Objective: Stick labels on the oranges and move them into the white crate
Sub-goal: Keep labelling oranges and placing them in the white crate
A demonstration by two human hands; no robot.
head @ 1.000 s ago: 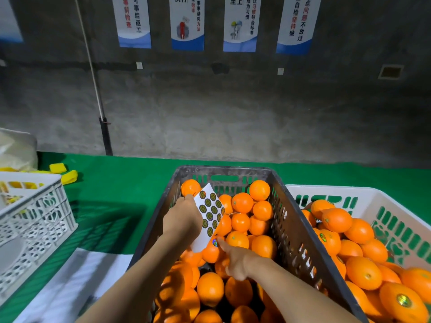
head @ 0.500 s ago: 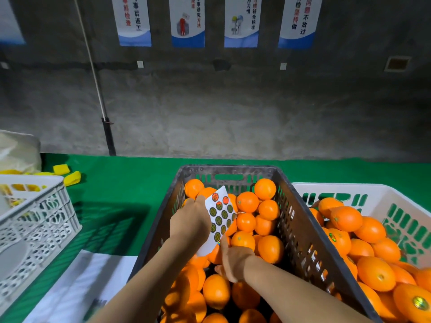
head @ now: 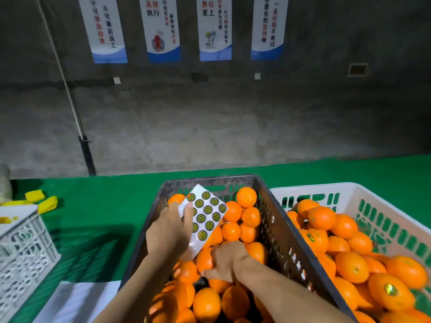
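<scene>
Left hand (head: 169,231) grips the label sheet (head: 206,215) over the dark crate (head: 279,229). Right hand (head: 229,259) clasps an orange (head: 204,259) inside it, left of the white crate (head: 349,190).

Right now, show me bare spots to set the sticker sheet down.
Bare green cloth lies between the lattice crate and the dark crate, and behind it toward the wall. The dark crate and white crate are crowded with oranges.

I see a rough grey concrete wall (head: 210,127), dim light. Four white-and-blue posters (head: 213,29) hang along its top. Thin pole (head: 87,155) leans at left. Green table cover (head: 105,201) meets the wall; small vent (head: 357,69) upper right.
</scene>
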